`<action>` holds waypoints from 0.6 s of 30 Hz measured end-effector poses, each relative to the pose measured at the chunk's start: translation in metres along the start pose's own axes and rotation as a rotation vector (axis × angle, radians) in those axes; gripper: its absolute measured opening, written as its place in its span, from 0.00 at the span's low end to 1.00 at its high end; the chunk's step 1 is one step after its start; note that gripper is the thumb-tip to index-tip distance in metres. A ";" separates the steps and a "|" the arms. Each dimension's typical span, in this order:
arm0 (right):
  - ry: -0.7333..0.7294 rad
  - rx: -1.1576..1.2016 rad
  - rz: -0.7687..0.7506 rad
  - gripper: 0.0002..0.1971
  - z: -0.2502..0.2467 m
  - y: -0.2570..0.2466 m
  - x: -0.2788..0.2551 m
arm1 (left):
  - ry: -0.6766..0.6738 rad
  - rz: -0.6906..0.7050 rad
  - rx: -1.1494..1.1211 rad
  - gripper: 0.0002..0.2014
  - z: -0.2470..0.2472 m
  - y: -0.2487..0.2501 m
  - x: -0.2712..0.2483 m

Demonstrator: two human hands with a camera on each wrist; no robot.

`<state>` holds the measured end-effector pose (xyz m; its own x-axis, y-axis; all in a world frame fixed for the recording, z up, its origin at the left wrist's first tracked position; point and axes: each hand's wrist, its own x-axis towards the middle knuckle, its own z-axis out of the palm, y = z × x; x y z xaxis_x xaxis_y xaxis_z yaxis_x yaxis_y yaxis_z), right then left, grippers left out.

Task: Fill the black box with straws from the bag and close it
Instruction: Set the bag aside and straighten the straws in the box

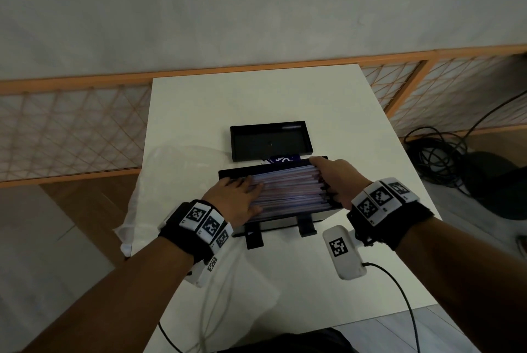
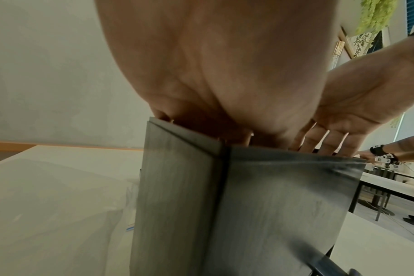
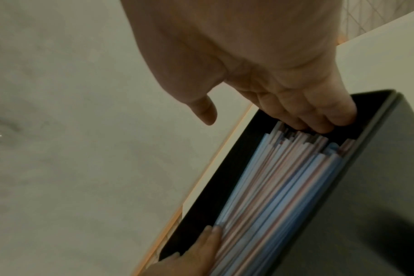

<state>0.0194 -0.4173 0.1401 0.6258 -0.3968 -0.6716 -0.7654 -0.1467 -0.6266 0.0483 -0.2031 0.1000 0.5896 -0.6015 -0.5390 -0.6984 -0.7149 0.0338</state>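
A black box stands on the white table, packed with pale blue, pink and white straws. My left hand lies flat, its straight fingers pressing the straws' left ends. At the straws' right ends my right hand presses with straight fingers reaching into the box. In the right wrist view the fingertips touch the ends of the straws. The black lid lies upside down behind the box. A clear plastic bag lies left of it.
A white tagged device with a cable lies on the table at the front right. An orange lattice fence runs behind the table. Black cables coil on the floor to the right. Another person's arm shows far right in the left wrist view.
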 end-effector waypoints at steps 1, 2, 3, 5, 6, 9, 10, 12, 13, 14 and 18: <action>0.000 0.008 0.003 0.18 -0.001 0.001 0.000 | -0.017 -0.007 0.002 0.31 -0.001 0.001 0.000; -0.004 -0.007 0.004 0.17 0.000 0.003 -0.001 | -0.037 -0.013 0.004 0.32 -0.001 0.002 -0.001; -0.011 -0.024 -0.002 0.16 0.001 0.004 -0.002 | -0.054 -0.017 0.006 0.33 -0.002 0.002 -0.001; -0.014 -0.039 -0.005 0.15 0.004 0.007 -0.003 | -0.085 -0.022 0.009 0.33 -0.001 0.002 -0.002; -0.014 -0.036 -0.005 0.15 0.003 0.007 -0.004 | -0.098 -0.022 0.009 0.34 -0.001 0.002 -0.002; 0.008 -0.020 -0.003 0.17 -0.001 0.007 -0.004 | -0.115 -0.024 -0.003 0.36 0.000 0.004 -0.001; 0.015 -0.027 -0.002 0.17 -0.003 0.006 -0.003 | -0.116 -0.022 -0.010 0.36 -0.001 0.005 0.000; 0.019 -0.059 -0.011 0.18 -0.006 0.008 -0.001 | -0.116 -0.013 -0.025 0.37 -0.003 0.007 0.002; 0.021 -0.060 -0.015 0.18 -0.006 0.008 0.000 | -0.112 -0.006 -0.039 0.36 -0.005 0.007 0.003; 0.021 -0.057 -0.014 0.19 -0.007 0.009 0.001 | -0.102 0.002 -0.067 0.36 -0.007 0.007 0.003; -0.009 -0.023 -0.008 0.19 -0.016 0.009 0.001 | 0.070 0.030 -0.409 0.32 -0.014 -0.001 -0.006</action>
<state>0.0105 -0.4338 0.1398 0.6330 -0.3878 -0.6700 -0.7636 -0.1708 -0.6226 0.0508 -0.2036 0.1149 0.6074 -0.6371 -0.4746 -0.5053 -0.7708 0.3880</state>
